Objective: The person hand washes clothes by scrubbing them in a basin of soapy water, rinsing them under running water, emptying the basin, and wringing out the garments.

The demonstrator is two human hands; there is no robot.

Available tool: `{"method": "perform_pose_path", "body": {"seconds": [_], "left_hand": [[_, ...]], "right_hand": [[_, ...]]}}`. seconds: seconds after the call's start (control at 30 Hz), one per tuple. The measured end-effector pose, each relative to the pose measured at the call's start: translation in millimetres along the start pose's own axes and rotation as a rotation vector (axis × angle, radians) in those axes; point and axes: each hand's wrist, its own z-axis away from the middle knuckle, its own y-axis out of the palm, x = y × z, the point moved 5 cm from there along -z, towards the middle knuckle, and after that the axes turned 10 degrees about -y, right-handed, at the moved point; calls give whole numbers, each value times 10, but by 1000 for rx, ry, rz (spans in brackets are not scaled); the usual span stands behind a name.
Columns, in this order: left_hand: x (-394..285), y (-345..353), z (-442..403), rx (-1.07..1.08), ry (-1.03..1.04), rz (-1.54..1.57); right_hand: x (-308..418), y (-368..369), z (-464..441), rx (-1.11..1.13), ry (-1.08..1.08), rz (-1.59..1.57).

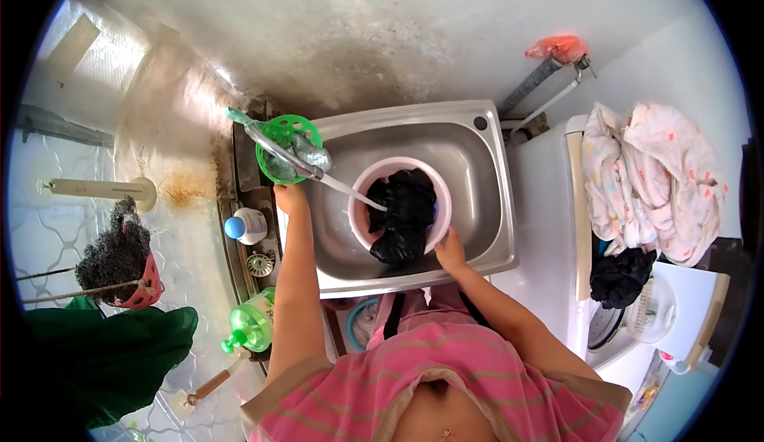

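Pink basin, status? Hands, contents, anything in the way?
Left hand at green basket; right hand at pink basin's rim. Black cloth bunched in basin. Faucet crosses over basket, its stream over basin's rim.

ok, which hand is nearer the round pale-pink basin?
Right. The right hand is at the basin's near-right rim; the left hand is farther off, by the perforated green plastic basket.
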Motion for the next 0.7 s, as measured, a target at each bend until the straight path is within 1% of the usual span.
{"method": "perform_pose_path", "body": {"seconds": [0.03,0.07,0.1,0.13,0.17,0.2,0.23,0.27,0.33,0.37,0.4,0.43,0.5,0.57,0.6,0.63,0.67,0.7], "left_hand": [[7,28,349,196,105,-10],[65,82,723,332,165,-98],[149,140,1132,496,206,-96],[231,219,1501,483,485,30],[292,339,1787,783,292,-1],[373,423,2107,1038,78,-85],[426,543,2277,1047,18,-249],[683,813,2379,1025,19,-282],[429,724,2590,815,187,-532],[313,673,2651,877,123,-575],[302,713,2675,871,163,-619],[331,776,2664,872,198,-608],[322,798,2682,866,236,-596],[137,678,2776,920,429,-281],[-47,463,2859,915,478,-151],[-134,307,2908,925,512,-122],[-210,154,2977,938,545,-89],[-321,-57,3002,905,546,-18]], "right_hand": [[38,-20,24,0,10,59],[60,-32,41,1,23,119],[68,-33,50,0,29,117],[73,-24,40,20,32,116],[64,-19,33,40,34,116],[33,-14,33,37,37,121],[-6,13,12,59,41,138],[-23,23,-2,81,45,156],[62,-71,1,73,52,150],[96,-100,-7,117,65,141],[79,-119,-8,165,78,128],[78,-137,-21,153,38,116],[125,-288,-10,139,60,136],[199,-413,-48,128,86,142],[198,-525,-86,63,31,101],[216,-625,-127,-3,-22,62],[269,-708,-161,-1,-21,60],[425,-826,-190,26,-117,26]]}}
